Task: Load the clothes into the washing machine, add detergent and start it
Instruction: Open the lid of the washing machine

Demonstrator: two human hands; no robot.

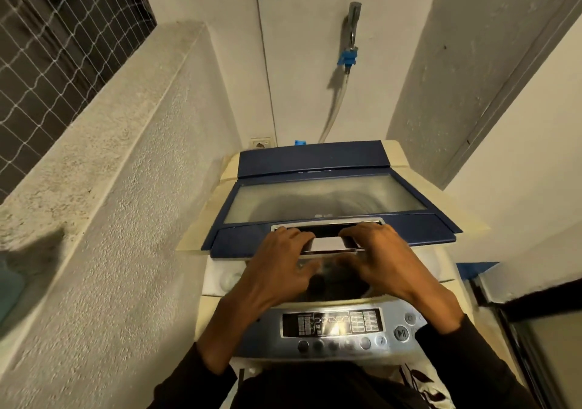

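A top-loading washing machine stands in front of me. Its dark blue lid with a glass window is partly raised, its front edge lifted off the tub opening. My left hand and my right hand both grip the chrome handle at the lid's front edge, fingers curled over it. Under my hands the dark tub opening shows; its contents are not clear. Below my wrists lies the silver control panel with its buttons. A patterned white cloth shows at the bottom right.
A rough plaster ledge runs along the left under a netted window. On the back wall a tap feeds a hose down to the machine, beside a wall socket. A dark door frame stands close on the right.
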